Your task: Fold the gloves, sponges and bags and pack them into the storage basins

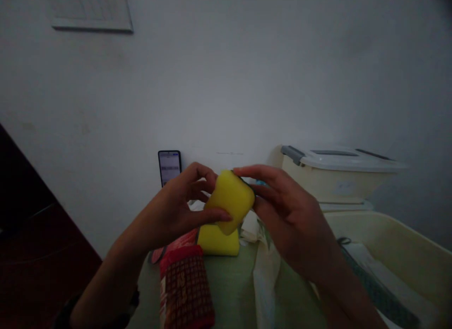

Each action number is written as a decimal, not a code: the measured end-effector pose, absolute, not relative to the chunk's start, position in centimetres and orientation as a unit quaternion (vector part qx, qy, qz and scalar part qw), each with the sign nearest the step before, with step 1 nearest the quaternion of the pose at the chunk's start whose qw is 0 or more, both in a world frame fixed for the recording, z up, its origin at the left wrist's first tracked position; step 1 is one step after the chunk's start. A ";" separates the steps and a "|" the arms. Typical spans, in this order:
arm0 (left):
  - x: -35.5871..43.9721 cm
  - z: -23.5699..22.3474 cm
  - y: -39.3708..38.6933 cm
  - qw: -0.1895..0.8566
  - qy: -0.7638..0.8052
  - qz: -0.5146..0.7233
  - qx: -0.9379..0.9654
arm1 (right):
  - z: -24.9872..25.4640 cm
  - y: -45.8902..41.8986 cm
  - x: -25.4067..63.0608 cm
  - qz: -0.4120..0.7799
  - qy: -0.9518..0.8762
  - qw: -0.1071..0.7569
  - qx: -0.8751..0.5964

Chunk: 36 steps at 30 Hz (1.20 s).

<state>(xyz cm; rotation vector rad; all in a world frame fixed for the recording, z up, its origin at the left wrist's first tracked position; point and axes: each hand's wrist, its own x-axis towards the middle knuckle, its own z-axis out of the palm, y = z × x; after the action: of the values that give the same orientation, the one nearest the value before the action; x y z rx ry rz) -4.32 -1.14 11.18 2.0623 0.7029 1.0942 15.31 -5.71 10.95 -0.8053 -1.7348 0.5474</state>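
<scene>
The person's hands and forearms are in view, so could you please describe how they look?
The left hand and right hand are ungloved, with no ring visible. A dark cuff or band, too dim to tell which, circles the left forearm near the bottom edge. No sleeve or watch shows on the right forearm.

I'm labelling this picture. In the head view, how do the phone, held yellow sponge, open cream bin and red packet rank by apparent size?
1. Open cream bin, cut off by the frame
2. Red packet, also cut off
3. Held yellow sponge
4. Phone, partly hidden
</scene>
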 end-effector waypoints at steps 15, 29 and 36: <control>-2.7 11.1 -1.1 0.070 0.335 0.423 0.839 | 10.5 -4.6 15.8 0.247 -0.718 0.492 -0.427; -0.7 9.0 -0.6 -0.040 0.379 0.213 0.900 | 9.6 -3.9 15.4 0.115 -0.766 0.441 -0.452; -0.8 8.3 0.0 -0.042 0.400 0.182 0.897 | 9.8 -3.9 15.9 0.079 -0.836 0.350 -0.416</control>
<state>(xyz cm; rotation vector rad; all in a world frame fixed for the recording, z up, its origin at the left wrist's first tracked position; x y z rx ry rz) -0.84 0.03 8.35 2.8958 1.2923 0.5862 15.94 -3.94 9.84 -1.0772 -2.1638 0.2037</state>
